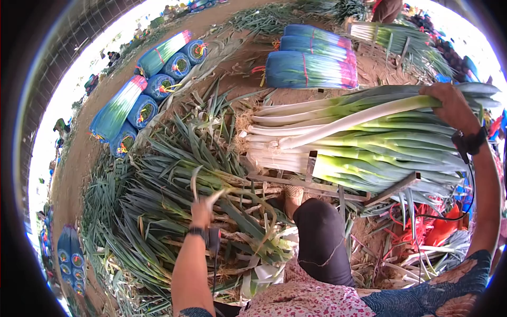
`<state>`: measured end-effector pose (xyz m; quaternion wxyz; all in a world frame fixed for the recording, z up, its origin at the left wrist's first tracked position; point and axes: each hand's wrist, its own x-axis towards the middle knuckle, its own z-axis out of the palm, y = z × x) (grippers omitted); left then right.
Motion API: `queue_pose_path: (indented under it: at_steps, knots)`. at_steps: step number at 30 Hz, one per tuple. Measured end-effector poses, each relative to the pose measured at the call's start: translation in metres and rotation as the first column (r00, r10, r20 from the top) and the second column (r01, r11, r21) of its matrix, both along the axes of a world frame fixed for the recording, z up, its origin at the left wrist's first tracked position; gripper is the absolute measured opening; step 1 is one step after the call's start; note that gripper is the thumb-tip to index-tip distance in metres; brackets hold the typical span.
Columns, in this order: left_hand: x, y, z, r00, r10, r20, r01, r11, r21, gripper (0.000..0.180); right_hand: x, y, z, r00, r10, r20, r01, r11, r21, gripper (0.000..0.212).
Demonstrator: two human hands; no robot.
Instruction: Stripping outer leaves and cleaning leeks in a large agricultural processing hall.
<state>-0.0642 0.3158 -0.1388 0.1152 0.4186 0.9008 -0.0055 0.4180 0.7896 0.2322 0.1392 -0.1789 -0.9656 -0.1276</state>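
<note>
My right hand (449,103) is closed round the green upper part of a leek (359,118). Its long white shank reaches left across a layer of leeks (380,145), their roots to the left, on a low metal rack (338,191). Over a heap of untrimmed leeks (163,203) on the left, my left hand (202,212) is closed on pale, curved strips (215,197) that look like peeled leek leaves. Those strips are slightly blurred, and the left fingers show only in part.
Blue-netted leek bundles (311,68) lie beyond the rack, with more bundles (140,95) at the far left. Red plastic strings (422,227) lie right of my knee (325,238). At the top right, another person (388,10) is near a second leek pile (391,37).
</note>
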Motion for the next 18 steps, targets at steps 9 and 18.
queue_pose_path:
  at_steps: [9, 18]
  knots:
    - [0.026, -0.034, -0.001, 0.932, 0.035, 0.361, 0.163, 0.849, -0.503, 0.058, -0.128, 0.029, -0.110, 0.975, -0.021, 0.222, 0.053, 0.989, -0.140, 0.046]
    - [0.012, 0.262, 0.088, 0.973, -0.211, 0.093, 0.106, 0.768, 0.631, 0.037, -0.146, 0.062, -0.157, 0.947, 0.124, 0.297, -0.033, 0.955, -0.296, 0.044]
